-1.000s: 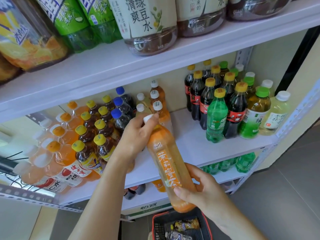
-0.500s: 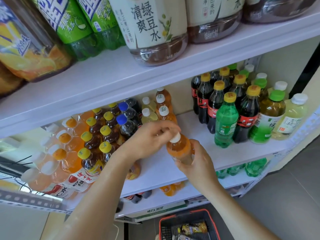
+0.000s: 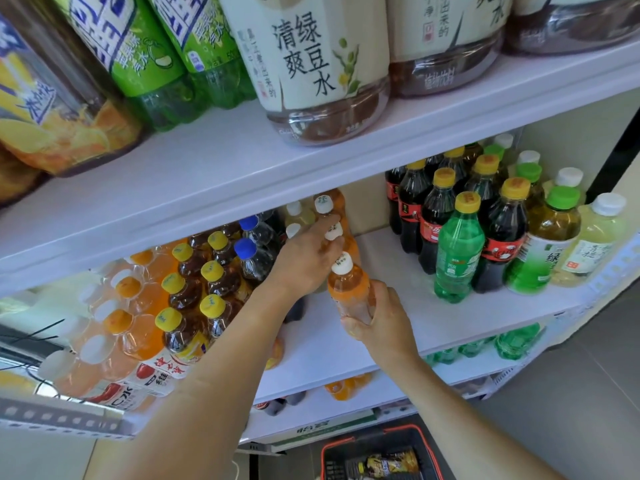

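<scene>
The right hand (image 3: pixel 381 323) has its grip closed around the lower body of the orange bottle (image 3: pixel 348 289), near upright at frame centre over the middle shelf (image 3: pixel 398 268). Just above it in frame, the left hand (image 3: pixel 304 261), fingers loosely straight, touches the white-capped bottles (image 3: pixel 324 205) it likely joins.

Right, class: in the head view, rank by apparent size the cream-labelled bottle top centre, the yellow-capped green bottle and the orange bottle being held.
Largest: cream-labelled bottle, though it is nearest the camera.
Next: green bottle.
Smallest: orange bottle, partly hidden by the right hand.
</scene>
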Demonstrator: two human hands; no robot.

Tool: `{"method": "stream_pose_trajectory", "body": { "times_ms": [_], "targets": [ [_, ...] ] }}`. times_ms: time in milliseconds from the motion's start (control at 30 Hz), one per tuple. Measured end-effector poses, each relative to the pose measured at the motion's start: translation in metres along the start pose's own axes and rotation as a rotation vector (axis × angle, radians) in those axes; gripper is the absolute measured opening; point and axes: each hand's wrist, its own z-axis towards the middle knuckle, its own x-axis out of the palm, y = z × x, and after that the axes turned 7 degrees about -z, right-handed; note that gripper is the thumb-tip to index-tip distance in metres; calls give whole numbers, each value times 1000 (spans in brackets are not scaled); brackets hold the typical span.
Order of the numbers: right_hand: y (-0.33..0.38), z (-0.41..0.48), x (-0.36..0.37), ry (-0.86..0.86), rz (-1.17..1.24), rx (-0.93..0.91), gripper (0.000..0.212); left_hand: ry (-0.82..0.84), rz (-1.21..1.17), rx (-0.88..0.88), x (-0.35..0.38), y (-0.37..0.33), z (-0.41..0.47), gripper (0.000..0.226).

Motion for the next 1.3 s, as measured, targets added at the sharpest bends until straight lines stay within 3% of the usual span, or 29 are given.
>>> {"method": "stream_pose_trajectory", "body": {
  "times_ms": [100,233,367,500,600,733,800,967,1133,1200,1300],
  "targets": [
    [0,5,2,19,-58,-5,56,6,10,-1,1,-2,0,57],
    [-4,11,-1,141,3,60,53,6,-27,5,7,-2,-9,66],
    [-14,7,-1,266,-82,88,59,37,7,-31,8,-3,-11,68],
    [-27,-13,-20,236,-99,94,49,-71,243,-25,9,-15,-17,60],
    [-41,-36,-45,92,-71,79,33,-282,274,133,12,-37,-22,44],
    [-65,-66,-78,-64,-74,140,21,-249,40,491,32,-81,-13,24],
    [-75,-75,-92,-119,-23,193,20,-187,32,528,50,-105,0,32],
    [-83,-84,-119,-187,262,279,29,101,226,430,90,-137,32,61],
    [-82,-79,-138,-132,441,370,23,52,202,417,88,-130,20,25],
    [-79,-77,-140,-74,479,407,23,64,247,406,84,-121,1,25],
    [-72,-75,-140,22,618,466,28,-50,209,410,74,-108,-27,23]
  ]
}}
